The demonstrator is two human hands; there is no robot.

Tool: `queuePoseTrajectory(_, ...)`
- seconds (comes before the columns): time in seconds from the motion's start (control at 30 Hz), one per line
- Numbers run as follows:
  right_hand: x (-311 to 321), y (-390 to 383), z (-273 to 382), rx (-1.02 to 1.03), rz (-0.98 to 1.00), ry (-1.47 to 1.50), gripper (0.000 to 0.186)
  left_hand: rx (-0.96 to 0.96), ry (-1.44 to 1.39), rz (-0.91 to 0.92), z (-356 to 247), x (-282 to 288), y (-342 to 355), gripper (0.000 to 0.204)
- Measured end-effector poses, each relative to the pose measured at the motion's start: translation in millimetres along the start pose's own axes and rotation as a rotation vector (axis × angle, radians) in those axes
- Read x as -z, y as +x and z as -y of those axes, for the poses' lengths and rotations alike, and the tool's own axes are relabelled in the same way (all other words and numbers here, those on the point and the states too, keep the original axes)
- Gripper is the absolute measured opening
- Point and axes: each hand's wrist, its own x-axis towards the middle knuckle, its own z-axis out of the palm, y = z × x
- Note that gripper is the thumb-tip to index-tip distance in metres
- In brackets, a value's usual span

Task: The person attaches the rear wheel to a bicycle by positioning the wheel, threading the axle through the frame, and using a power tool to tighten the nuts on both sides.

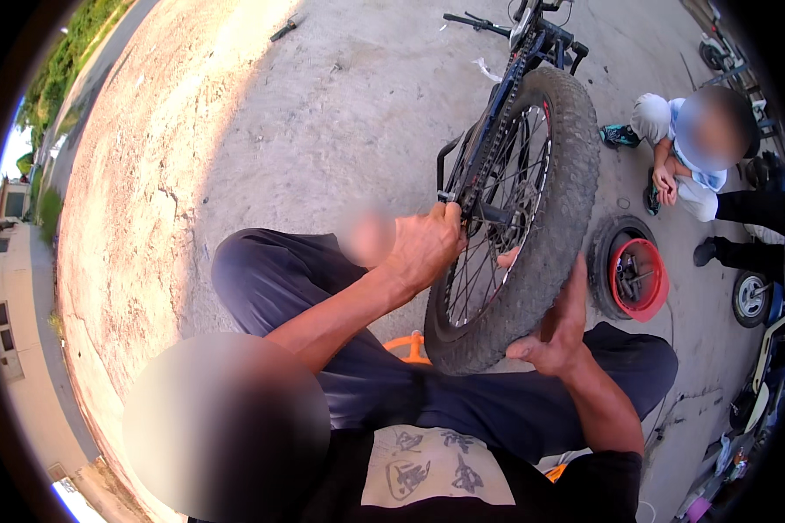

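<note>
A bicycle's fat, knobbly-tyred wheel (554, 200) stands in front of me, tilted, its lower end between my legs. The dark bicycle frame (488, 131) and chain run away from it toward the far side. My left hand (427, 248) is at the wheel's centre, beside the hub and chain end. Its fingers are closed there, but what they pinch is hidden. On the right, my right hand (558, 331) holds the tyre, thumb on the near side and fingers partly hidden behind the rubber. A fingertip (508, 257) shows among the spokes; I cannot tell whose hand it belongs to.
A red basin (650, 296) of metal tools rests against a loose black tyre (604, 261) on my right. Beyond it a person (706, 148) crouches; another's dark-trousered leg (746, 209) reaches in. Parked motorbikes (759, 375) line the right edge. A dark object (286, 29) lies far left.
</note>
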Motion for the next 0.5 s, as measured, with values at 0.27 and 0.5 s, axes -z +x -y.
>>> queuePoseTrajectory(0.27,-1.8,1.2,11.2,-0.119,-0.022,0.087,0.133,0.038,-0.079,-0.094,-7.6,5.5,-6.9,0.026)
queuePoseTrajectory(0.5,-2.1,1.7,12.5,-0.118,-0.031,0.048,0.128,0.296,-0.305,-0.056,-0.7,-57.0,-22.8,0.021)
